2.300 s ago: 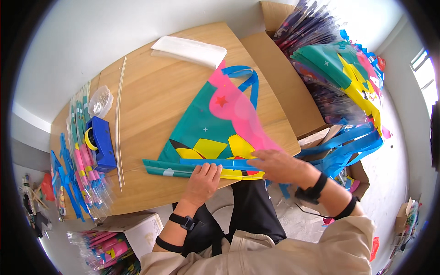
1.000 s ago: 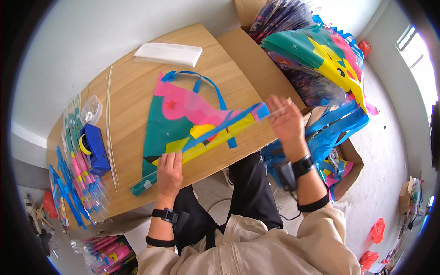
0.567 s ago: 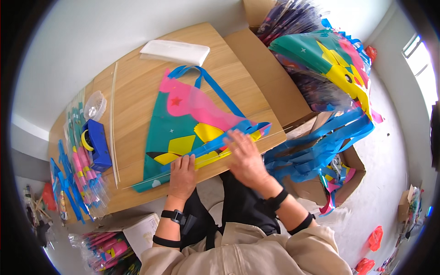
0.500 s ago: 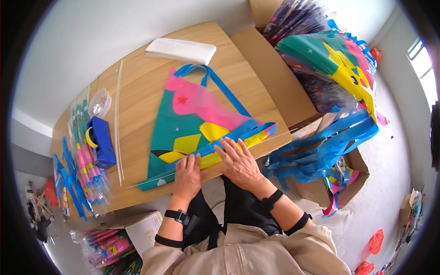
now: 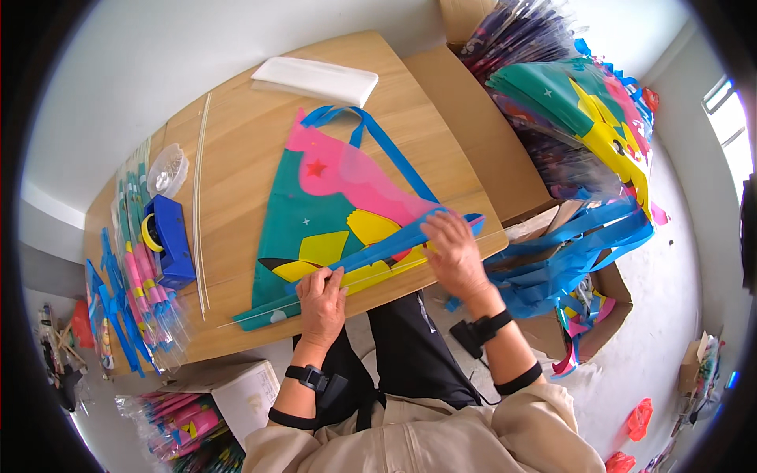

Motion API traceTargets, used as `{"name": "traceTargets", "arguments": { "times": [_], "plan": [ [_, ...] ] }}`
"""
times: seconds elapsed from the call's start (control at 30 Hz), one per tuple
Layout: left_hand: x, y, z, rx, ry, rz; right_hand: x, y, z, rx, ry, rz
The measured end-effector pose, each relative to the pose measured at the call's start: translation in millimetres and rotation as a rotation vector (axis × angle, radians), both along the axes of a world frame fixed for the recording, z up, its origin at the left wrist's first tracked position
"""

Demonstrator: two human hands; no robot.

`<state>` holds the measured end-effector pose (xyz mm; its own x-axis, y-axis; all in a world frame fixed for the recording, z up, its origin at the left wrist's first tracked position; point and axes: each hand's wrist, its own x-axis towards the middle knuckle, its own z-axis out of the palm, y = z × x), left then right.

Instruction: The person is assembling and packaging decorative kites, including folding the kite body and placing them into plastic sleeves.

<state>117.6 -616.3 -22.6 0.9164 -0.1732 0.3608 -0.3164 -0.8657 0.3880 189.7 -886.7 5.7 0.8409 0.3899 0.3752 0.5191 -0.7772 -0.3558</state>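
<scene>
A thin sheet kite (image 5: 303, 213) in green, pink and yellow lies folded on the table, with a blue strip (image 5: 371, 251) along its near slanting side. A thin pale rod (image 5: 371, 277) runs beside that side. My left hand (image 5: 322, 306) is closed at the near edge, its fingertips and thumb pressing the kite at the blue strip. Further right, my right hand (image 5: 457, 256) is closed over the strip near the kite's right corner, slightly blurred. A blue ribbon (image 5: 394, 162) loops from the kite's far tip.
Left on the table (image 5: 236, 158) are rods (image 5: 199, 205), a blue tape dispenser (image 5: 175, 244), a clear plastic dish (image 5: 168, 170) and wrapped kites (image 5: 138, 272). A folded white sheet (image 5: 315, 79) lies at the back. Cardboard boxes (image 5: 473, 130), blue ribbons (image 5: 583, 236) and another kite (image 5: 544, 91) crowd the right.
My right hand has slid rightward along the blue strip to the kite's right corner, and its fingers have drawn together. The left hand stays at the near edge.
</scene>
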Motion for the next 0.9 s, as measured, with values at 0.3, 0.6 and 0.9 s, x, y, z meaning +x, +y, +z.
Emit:
{"name": "traceTargets", "arguments": {
  "times": [0.3, 0.6, 0.9],
  "plan": [
    [9, -5, 1, -0.135, -0.005, 0.074, 44, -48, 28, -0.218, 0.334, 0.214],
    [19, -3, 2, -0.161, 0.023, 0.085, 69, -50, 14, -0.203, 0.388, 0.258],
    [27, 3, 2, -0.197, 0.066, 0.098, 70, -38, 14, -0.083, 0.252, 0.255]
  ]
}}
